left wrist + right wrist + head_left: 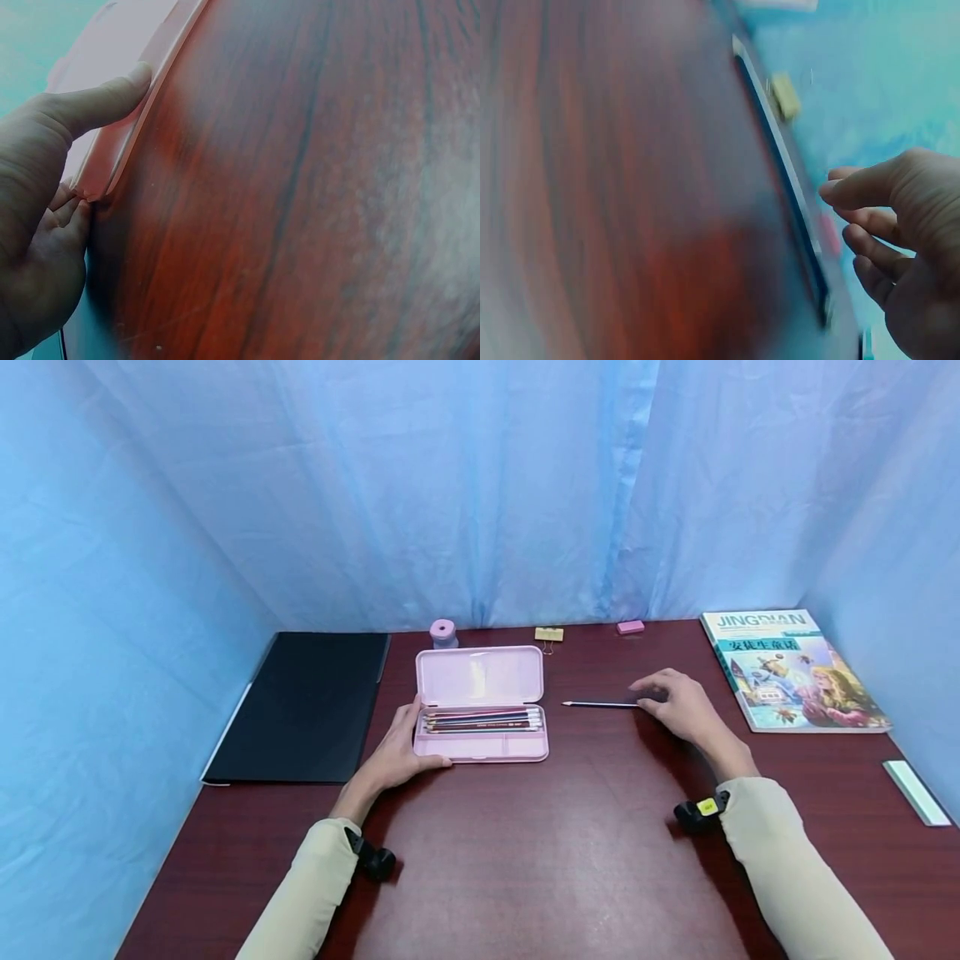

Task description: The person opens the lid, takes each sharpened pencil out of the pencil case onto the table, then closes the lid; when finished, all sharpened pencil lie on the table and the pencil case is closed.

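Note:
An open pink pencil case [480, 746] lies on the table with its lid [450, 678] tipped back. Several pencils [480, 720] lie side by side in its rear compartment. My left hand [395, 752] holds the case by its left end; in the left wrist view the thumb [112, 97] rests over the front edge and the fingers touch the corner. To the right of the case, a single dark pencil [600, 704] lies on the table, tip pointing left. My right hand [678, 706] hovers at its blunt end, fingers loosely bent, apart from the pencil [780, 161] in the right wrist view.
A black folder [300, 706] lies to the left. Along the back stand a pink-and-purple round item [443, 633], a yellow binder clip [549, 634] and a pink eraser [630, 627]. On the right are a picture-covered book [795, 672] and a pale green-and-white bar [917, 793]. Blue curtains [450, 502] close off the table.

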The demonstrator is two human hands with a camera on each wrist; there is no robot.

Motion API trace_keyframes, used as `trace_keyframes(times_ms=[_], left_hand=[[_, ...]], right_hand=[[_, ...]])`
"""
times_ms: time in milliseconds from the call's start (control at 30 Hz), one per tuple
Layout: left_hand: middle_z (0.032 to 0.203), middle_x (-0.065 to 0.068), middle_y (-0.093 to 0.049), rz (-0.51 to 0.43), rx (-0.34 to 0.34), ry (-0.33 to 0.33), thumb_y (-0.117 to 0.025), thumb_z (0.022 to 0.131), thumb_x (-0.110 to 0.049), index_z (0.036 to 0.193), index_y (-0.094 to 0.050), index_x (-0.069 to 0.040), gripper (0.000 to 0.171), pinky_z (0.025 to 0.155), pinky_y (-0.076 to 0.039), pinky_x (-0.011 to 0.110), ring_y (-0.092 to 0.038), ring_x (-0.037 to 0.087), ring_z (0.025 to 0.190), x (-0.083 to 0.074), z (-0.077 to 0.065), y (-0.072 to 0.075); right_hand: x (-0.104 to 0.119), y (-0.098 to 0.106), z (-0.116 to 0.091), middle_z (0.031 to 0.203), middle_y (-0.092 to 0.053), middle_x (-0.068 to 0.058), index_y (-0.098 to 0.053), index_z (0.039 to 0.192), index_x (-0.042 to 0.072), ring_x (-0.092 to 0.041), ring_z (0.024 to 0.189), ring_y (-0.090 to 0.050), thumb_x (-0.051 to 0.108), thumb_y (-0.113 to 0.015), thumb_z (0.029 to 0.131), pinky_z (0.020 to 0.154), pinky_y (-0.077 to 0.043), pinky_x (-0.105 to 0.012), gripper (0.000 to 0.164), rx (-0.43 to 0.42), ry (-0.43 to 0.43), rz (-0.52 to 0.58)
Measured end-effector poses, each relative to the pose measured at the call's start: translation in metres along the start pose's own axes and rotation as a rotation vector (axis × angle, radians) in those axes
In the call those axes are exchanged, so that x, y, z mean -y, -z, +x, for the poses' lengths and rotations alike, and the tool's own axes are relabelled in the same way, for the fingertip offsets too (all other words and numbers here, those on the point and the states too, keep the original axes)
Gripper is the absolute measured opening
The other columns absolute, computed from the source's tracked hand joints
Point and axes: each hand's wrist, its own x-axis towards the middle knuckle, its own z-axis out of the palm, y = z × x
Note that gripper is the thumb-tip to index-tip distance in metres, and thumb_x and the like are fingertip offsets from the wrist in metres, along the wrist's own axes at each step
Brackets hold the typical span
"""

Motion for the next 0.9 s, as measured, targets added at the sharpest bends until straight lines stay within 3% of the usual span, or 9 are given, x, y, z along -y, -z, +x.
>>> trace_keyframes(times_ms=[167,433,600,900], left_hand=[[0.141,0.008,-0.025,0.002,-0.001,-0.002,-0.079,0.066,-0.045,0.149,-0.003,-0.017,0.116,0.103,-0.029,0.047,-0.034,0.024,0.121,0.0,-0.001,0.0],[0.141,0.008,-0.025,0.006,-0.002,-0.005,-0.079,0.066,-0.045,0.149,-0.003,-0.017,0.117,0.103,-0.029,0.047,-0.034,0.024,0.122,-0.001,-0.001,0.001],[0.141,0.008,-0.025,-0.004,-0.004,-0.002,-0.08,0.066,-0.044,0.149,-0.003,-0.018,0.116,0.103,-0.028,0.046,-0.033,0.024,0.122,-0.003,0.0,0.0],[0.142,0.01,-0.024,0.0,-0.005,0.003,-0.08,0.066,-0.043,0.149,-0.004,-0.016,0.117,0.104,-0.028,0.045,-0.033,0.025,0.123,-0.003,-0.001,0.001]], right_hand=[[0.042,-0.025,0.017,0.105,-0.061,-0.008,-0.067,0.107,0.009,-0.026,0.098,-0.055,0.008,-0.067,0.082,0.086,-0.041,-0.044,0.025,-0.005,0.091,0.072],[0.104,-0.074,0.036,0.104,-0.062,-0.007,-0.066,0.107,0.007,-0.022,0.099,-0.056,0.008,-0.069,0.08,0.089,-0.042,-0.039,0.028,0.107,0.228,0.182],[0.122,-0.092,0.04,0.104,-0.063,-0.005,-0.065,0.106,0.008,-0.019,0.099,-0.056,0.007,-0.067,0.081,0.09,-0.042,-0.037,0.025,0.177,0.281,0.126],[0.132,-0.098,0.038,0.101,-0.063,-0.007,-0.064,0.105,0.004,-0.021,0.098,-0.057,0.004,-0.065,0.082,0.089,-0.042,-0.036,0.023,0.178,0.361,0.035]])
